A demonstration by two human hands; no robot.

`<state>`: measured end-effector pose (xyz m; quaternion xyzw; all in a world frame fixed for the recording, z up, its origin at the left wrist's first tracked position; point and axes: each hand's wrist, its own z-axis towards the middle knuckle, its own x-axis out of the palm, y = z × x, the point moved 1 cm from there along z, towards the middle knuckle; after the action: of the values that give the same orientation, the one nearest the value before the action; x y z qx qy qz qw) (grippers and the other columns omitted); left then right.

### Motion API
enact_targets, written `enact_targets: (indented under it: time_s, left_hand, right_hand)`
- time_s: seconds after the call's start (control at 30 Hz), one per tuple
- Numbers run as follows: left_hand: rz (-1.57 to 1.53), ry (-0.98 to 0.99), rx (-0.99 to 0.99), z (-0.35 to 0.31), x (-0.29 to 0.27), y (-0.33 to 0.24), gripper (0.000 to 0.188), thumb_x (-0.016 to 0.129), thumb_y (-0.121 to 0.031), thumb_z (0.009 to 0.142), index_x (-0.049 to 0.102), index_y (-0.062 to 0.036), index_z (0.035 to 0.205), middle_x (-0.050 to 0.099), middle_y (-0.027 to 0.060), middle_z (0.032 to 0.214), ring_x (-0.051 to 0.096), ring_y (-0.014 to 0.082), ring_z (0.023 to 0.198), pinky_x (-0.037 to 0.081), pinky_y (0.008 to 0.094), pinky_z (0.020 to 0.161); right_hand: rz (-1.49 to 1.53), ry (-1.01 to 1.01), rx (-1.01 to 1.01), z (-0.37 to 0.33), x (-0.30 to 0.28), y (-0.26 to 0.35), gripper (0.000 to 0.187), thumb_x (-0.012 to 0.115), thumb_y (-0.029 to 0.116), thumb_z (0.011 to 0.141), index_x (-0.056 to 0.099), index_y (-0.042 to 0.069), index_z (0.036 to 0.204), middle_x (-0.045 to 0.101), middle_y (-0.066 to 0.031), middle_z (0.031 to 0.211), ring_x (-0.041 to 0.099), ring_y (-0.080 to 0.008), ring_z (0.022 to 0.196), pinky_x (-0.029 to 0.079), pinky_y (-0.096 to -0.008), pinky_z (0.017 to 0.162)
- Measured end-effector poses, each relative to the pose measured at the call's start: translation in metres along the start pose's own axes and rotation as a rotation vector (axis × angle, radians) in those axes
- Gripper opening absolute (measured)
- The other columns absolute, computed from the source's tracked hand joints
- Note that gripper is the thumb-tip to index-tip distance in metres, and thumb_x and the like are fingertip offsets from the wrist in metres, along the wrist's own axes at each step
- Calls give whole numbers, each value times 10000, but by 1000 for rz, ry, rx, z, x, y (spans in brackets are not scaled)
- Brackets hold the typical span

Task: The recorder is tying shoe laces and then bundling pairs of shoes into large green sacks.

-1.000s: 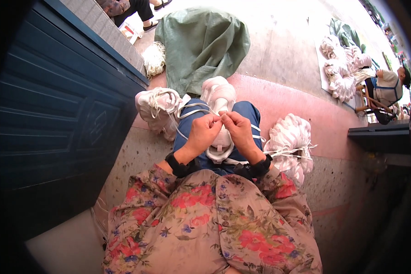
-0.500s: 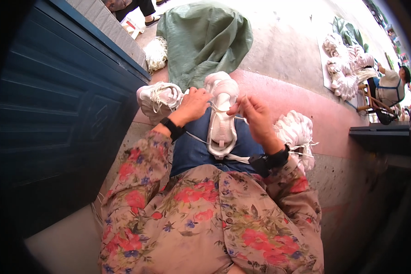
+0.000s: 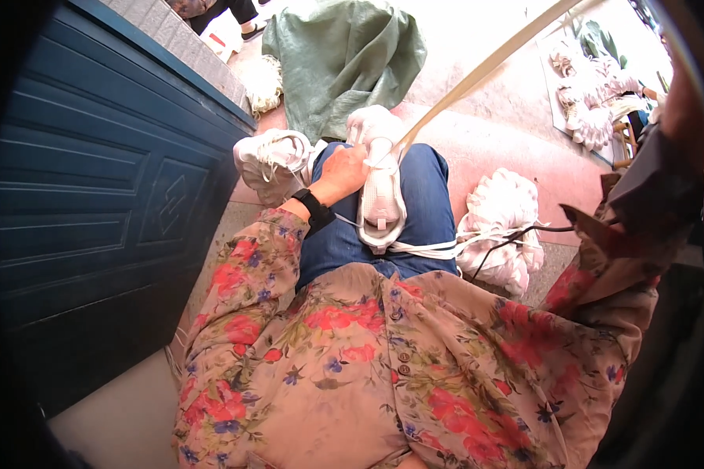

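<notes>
**Fingers of the left hand (image 3: pixel 344 170) in a narrow grip at the side of a white shoe (image 3: pixel 382 195); those of the right hand (image 3: pixel 684 102) not discernible**

At the far left stands a dark blue panelled door (image 3: pixel 70 195). Beyond its upper end, a co-worker's leg (image 3: pixel 243 12) in dark cloth shows at the top edge. To the right of it, a bundle of pale laces (image 3: pixel 264 86) lies beside a draped green sheet (image 3: pixel 340 66). Nearer the person, a left-hand bundle of pale shoes (image 3: pixel 278 168), trailing white laces, sits just left of the knees.

The left hand, with a black wristband (image 3: pixel 313 207), meets the shoe along its left side, near the lacing. Its fingers are bent against the edge; whether they pinch a lace as well cannot be told. The shoe lies lengthwise on the blue trousers (image 3: pixel 426 195) of the person's lap, toe pointing away, heel toward the floral jacket (image 3: pixel 328 344). From the lacing a pale lace (image 3: pixel 508 55) rises taut, up and to the right, and leaves at the top edge.

Right of the knees, a right-hand bundle of pale shoes (image 3: pixel 502 219) rests on the floor, bound with white laces; a thin black cord (image 3: pixel 551 228) passes in front. Farther off, at upper right, lie piles of white shoes (image 3: pixel 590 102). At the right rim the right arm is raised, its hand dark and blurred; how its fingers stand cannot be told.
</notes>
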<state>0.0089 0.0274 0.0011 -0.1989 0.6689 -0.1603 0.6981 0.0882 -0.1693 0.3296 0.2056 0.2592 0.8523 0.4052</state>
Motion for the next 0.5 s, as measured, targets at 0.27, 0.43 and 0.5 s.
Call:
enact_targets:
  time_s: [0.27, 0.43, 0.5]
  left_hand:
    - [-327, 400, -49, 29, 10, 15, 301, 557, -283, 717, 584, 17, 721, 597, 159, 724, 583, 265, 689, 427, 341, 607]
    - [-119, 442, 15, 36, 10, 11, 393, 664, -349, 626, 580, 33, 667, 565, 115, 606, 530, 208, 530, 409, 321, 500]
    - [-98, 449, 35, 35, 4, 6, 343, 702, -306, 604, 562, 6, 621, 511, 61, 551, 495, 138, 513, 397, 270, 468]
  right_hand:
    - [-54, 3, 65, -6, -9, -2, 327, 427, 226, 895, 421, -35, 1093, 517, -29, 784, 487, -107, 618, 438, -245, 606]
    - [-65, 2, 86, -6, -15, -7, 326, 431, 222, 893, 420, -35, 1093, 519, -30, 788, 490, -107, 623, 440, -244, 609]
    - [-67, 2, 94, -4, -19, -10, 325, 432, 221, 892, 420, -35, 1093, 519, -30, 789, 491, -107, 625, 440, -244, 610]
